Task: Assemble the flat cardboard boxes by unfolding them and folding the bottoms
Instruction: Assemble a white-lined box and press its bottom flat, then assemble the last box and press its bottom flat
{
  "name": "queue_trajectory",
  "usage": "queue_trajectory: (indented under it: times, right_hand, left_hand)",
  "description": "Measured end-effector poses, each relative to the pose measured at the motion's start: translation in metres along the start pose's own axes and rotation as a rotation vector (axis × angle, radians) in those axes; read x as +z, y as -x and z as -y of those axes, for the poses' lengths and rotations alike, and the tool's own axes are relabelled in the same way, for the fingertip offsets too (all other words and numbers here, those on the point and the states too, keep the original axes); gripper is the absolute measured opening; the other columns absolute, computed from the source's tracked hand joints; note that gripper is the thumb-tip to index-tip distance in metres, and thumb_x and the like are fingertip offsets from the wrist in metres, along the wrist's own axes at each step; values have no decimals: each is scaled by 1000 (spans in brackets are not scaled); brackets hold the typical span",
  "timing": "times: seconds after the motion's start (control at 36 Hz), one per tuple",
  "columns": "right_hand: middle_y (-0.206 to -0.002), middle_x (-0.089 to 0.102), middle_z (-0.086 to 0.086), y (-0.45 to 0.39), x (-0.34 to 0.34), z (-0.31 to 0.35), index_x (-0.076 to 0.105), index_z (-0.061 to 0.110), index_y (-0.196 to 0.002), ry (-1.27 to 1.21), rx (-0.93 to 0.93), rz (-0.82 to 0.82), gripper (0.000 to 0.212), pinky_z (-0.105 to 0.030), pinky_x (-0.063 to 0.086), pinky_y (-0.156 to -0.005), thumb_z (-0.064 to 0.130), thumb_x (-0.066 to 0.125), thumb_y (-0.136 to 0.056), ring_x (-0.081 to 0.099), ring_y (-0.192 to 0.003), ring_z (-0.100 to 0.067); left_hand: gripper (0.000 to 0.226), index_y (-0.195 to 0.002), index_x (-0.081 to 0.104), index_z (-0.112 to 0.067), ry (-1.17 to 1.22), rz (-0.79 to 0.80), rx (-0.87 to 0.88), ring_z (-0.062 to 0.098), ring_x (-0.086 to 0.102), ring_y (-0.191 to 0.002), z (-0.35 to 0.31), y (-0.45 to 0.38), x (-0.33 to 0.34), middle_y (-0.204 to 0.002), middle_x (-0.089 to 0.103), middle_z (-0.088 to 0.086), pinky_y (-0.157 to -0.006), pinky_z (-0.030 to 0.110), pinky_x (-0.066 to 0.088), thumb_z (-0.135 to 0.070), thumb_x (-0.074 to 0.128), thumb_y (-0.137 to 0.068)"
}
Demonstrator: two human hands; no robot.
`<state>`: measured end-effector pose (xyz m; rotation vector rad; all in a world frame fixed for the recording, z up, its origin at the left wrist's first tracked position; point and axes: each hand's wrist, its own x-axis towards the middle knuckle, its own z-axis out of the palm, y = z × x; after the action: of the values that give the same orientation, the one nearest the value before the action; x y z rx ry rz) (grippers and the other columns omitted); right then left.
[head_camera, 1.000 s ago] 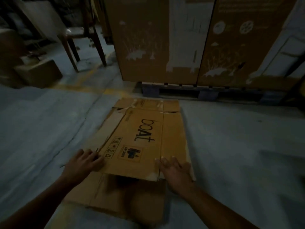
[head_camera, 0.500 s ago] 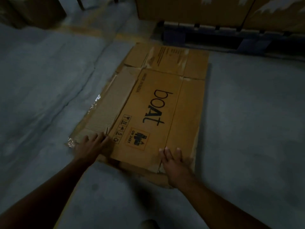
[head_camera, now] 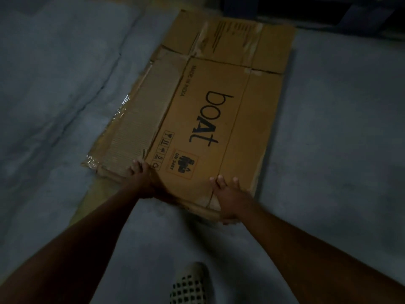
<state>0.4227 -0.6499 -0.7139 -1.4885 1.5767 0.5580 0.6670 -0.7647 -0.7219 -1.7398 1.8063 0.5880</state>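
Note:
A flat brown cardboard box (head_camera: 203,119) printed "boat" lies on the grey floor, with a second flattened layer showing under its left side and near edge. My left hand (head_camera: 142,176) grips the near edge where the printed panel meets the bare corrugated flap (head_camera: 140,119). At the near right corner my right hand (head_camera: 228,196) holds the edge, fingers on top of the panel. That edge looks slightly lifted. The thumbs are hidden.
My shoe (head_camera: 190,284) with a checked pattern stands on the concrete just in front of the box. A dark pallet base (head_camera: 328,9) runs along the top right behind the box. A yellow floor stripe (head_camera: 87,207) passes under the left corner.
The view has tilted down and closer to the box. My left hand slid right to the printed panel's corner, and both hands now take hold of the near edge.

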Motion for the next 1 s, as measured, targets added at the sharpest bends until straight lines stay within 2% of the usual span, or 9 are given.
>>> queue_trajectory:
  times: [0.08, 0.17, 0.22, 0.31, 0.39, 0.53, 0.72, 0.86, 1.0]
  right_hand:
    - [-162, 0, -1, 14, -16, -8, -10, 26, -153, -108, -34, -30, 95, -62, 27, -109, 21, 58, -87, 3, -146, -40]
    - [-157, 19, -11, 40, -30, -19, -9, 17, -153, -118, -52, -197, 90, -51, 35, -107, 15, 54, -89, 27, -140, -33]
    - [-155, 24, -12, 59, -36, -26, -9, 15, -153, -118, -68, -304, 92, -47, 35, -106, 15, 56, -88, 30, -137, -31]
    - [-155, 23, -11, 87, -50, -38, -10, 16, -153, -138, -78, -389, 93, -51, 29, -110, 16, 57, -88, 28, -138, -30]
    - [-156, 20, -13, 123, -67, -49, -12, 13, -153, -189, -65, -450, 90, -54, 23, -113, 10, 54, -91, 25, -141, -31]
    - [-157, 19, -14, 194, -78, -75, -15, 15, -152, -295, -36, -538, 87, -54, 25, -112, 16, 51, -95, 25, -141, -30]
    - [-161, 9, -12, 302, -74, -133, -18, 19, -151, -347, 81, -695, 92, -53, 16, -117, 19, 54, -93, 16, -146, -26]
    - [-161, 6, -11, 376, -58, -160, -19, 19, -151, -382, 162, -771, 93, -52, 15, -117, 21, 55, -94, 14, -146, -26]
    - [-161, 6, -10, 439, -35, -180, -16, 14, -151, -409, 176, -853, 92, -49, 17, -117, 21, 55, -94, 14, -146, -26]
  left_hand:
    - [87, -150, 10, -7, -25, 9, -25, 39, 15, -142, -20, 17, -14, -156, 12, 19, -112, 55, 21, -41, 59, -87]
    - [70, -141, 30, -19, -69, -16, 137, 33, 30, -134, -39, 31, -27, -147, 32, 13, -105, 52, 33, -37, 62, -82]
    - [75, -148, 21, -18, -156, -53, 241, 32, 19, -142, -59, 48, -40, -153, 23, 11, -111, 51, 25, -35, 60, -86]
    - [83, -153, -1, -16, -256, -133, 377, 30, 7, -146, -101, 84, -64, -158, 12, 11, -117, 50, 13, -27, 54, -91]
    - [88, -152, -12, -17, -250, -161, 458, 29, 7, -147, -141, 112, -85, -159, 9, 11, -116, 47, 14, -27, 53, -93]
    - [87, -152, -12, -15, -263, -194, 595, 30, 11, -146, -210, 175, -119, -157, 18, 13, -113, 45, 21, -29, 53, -95]
    - [78, -153, -7, -21, -379, -257, 922, 31, 20, -143, -281, 278, -146, -159, 12, 13, -112, 40, 22, -29, 47, -98]
    - [80, -153, -11, -20, -418, -366, 1033, 27, 9, -146, -315, 357, -144, -160, 9, 10, -115, 39, 17, -29, 47, -98]
    - [83, -152, -10, -11, -388, -444, 1121, 29, 13, -145, -352, 429, -126, -160, 5, 14, -116, 39, 16, -28, 49, -97]
